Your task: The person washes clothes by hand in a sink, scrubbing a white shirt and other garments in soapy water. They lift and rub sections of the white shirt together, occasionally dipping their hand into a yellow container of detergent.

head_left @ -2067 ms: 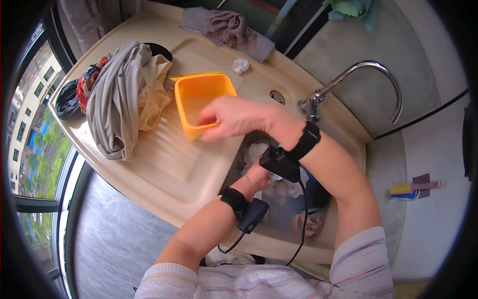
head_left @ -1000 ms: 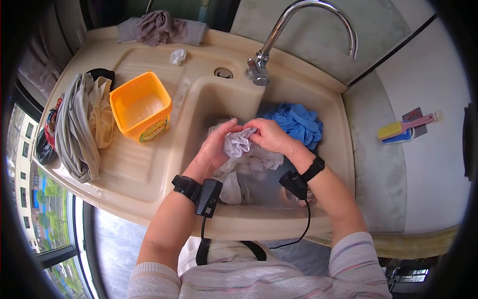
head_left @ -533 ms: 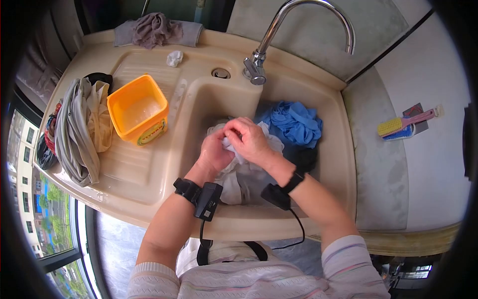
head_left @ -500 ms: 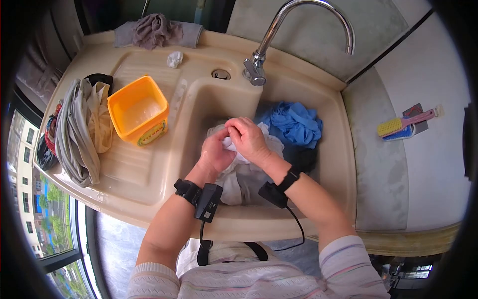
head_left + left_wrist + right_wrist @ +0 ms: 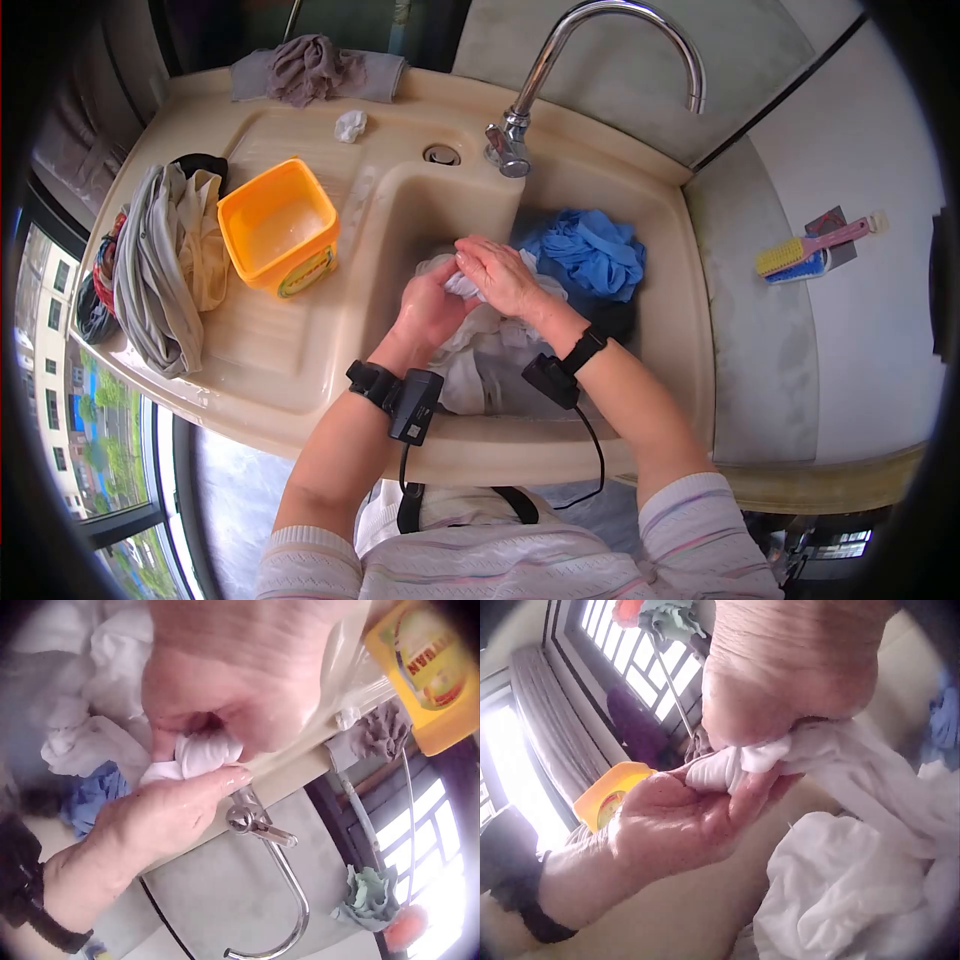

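Note:
Over the filled sink basin, both hands work a white cloth. My left hand holds it from below; in the right wrist view its fingers bend up round the folds. Across the top lies my right hand, its fingers stretched out over the left fingertips and pressing on the cloth. A wrung end of the cloth shows between the two palms in the left wrist view. Its loose part trails down toward more white laundry in the basin.
Blue fabric lies at the basin's far right, with dark cloth below it. The faucet arches behind. On the left drainboard stand a yellow tub and piled clothes. A brush hangs on the right wall.
My right hand left the yellow tub and joined the left at the white cloth. Its fingers, bent half a second ago, are now flatter over it. The head view has shifted.

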The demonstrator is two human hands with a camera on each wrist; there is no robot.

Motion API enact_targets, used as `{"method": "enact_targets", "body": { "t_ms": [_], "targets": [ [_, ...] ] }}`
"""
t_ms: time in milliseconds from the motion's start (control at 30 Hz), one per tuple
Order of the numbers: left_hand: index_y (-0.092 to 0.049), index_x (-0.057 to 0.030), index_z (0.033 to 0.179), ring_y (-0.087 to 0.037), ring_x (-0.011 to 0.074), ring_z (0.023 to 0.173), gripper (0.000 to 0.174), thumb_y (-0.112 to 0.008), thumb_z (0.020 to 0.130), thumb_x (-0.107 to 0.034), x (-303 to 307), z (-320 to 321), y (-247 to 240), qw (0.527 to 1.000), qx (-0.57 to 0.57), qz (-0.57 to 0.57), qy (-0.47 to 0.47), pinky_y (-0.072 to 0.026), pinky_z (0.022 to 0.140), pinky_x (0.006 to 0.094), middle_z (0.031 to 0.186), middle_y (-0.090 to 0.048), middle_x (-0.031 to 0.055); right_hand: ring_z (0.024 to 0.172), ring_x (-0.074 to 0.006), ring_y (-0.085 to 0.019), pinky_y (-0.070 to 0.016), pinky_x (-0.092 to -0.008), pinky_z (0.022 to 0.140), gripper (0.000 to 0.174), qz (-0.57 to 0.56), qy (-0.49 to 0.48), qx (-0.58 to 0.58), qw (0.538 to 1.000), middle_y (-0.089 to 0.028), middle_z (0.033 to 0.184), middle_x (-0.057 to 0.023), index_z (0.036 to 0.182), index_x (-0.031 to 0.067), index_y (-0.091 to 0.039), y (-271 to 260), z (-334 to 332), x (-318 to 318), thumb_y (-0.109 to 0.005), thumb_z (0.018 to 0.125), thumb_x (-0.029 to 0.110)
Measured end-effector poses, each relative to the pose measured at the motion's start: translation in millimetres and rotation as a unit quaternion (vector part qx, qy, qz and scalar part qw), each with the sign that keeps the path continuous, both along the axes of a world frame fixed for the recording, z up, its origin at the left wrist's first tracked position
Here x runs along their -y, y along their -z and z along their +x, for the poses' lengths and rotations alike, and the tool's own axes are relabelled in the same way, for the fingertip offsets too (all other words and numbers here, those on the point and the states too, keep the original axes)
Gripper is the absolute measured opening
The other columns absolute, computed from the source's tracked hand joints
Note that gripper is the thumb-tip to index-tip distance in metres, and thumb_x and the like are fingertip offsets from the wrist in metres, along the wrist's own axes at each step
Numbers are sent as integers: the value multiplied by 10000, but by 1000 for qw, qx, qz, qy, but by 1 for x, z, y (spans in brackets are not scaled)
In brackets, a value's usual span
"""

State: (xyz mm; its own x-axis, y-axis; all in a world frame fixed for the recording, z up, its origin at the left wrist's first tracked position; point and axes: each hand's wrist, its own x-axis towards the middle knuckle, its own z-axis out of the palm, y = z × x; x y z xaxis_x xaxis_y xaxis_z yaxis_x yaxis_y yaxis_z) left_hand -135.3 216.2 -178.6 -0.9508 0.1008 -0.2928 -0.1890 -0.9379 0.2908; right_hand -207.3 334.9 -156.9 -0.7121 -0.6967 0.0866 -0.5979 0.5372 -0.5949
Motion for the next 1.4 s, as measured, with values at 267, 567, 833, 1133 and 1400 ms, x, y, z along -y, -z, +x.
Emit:
{"method": "enact_targets", "body": {
  "t_ms": [267,567,833,1133,1400],
  "targets": [
    [-492,9,1113,-552,221,967,323,-373,916,-217,8,-4,-3,1000,8,23,2,-438,873,358,1074,-560,120,1177,-256,-406,-293,-391,935,396,-11,-2,-173,985,-520,1165,-108,1121,43,-516,-15,32,-41,-558,798,269],
    [-561,-9,1069,-563,111,809,348,-643,766,-160,-3,6,-20,911,-141,-373,105,-469,727,260,901,-599,50,624,-77,-465,-378,-215,574,121,-410,207,318,829,-540,688,12,765,-5,-584,-26,-7,-72,-514,761,94],
    [-605,8,798,-531,106,639,238,-637,658,-181,5,3,-24,820,-67,-562,82,-418,608,237,724,-588,49,762,-111,-528,-422,-236,703,176,-340,201,305,866,-567,842,-25,925,19,-558,-28,3,-87,-532,795,134],
    [-547,-8,770,-518,160,666,91,-498,717,-64,-3,8,-46,966,-31,-254,-31,-428,636,267,707,-524,50,709,-188,-578,-458,-295,683,280,41,-18,89,995,-592,769,-66,927,8,-563,-58,20,-99,-645,696,143],
    [-541,-15,931,-561,230,861,182,-424,808,-81,-46,-6,-37,996,25,-75,-41,-447,835,363,938,-572,96,775,-127,-527,-436,-256,694,189,-358,153,442,808,-553,815,-1,949,52,-553,-52,7,-84,-536,762,74]
  ]
}}
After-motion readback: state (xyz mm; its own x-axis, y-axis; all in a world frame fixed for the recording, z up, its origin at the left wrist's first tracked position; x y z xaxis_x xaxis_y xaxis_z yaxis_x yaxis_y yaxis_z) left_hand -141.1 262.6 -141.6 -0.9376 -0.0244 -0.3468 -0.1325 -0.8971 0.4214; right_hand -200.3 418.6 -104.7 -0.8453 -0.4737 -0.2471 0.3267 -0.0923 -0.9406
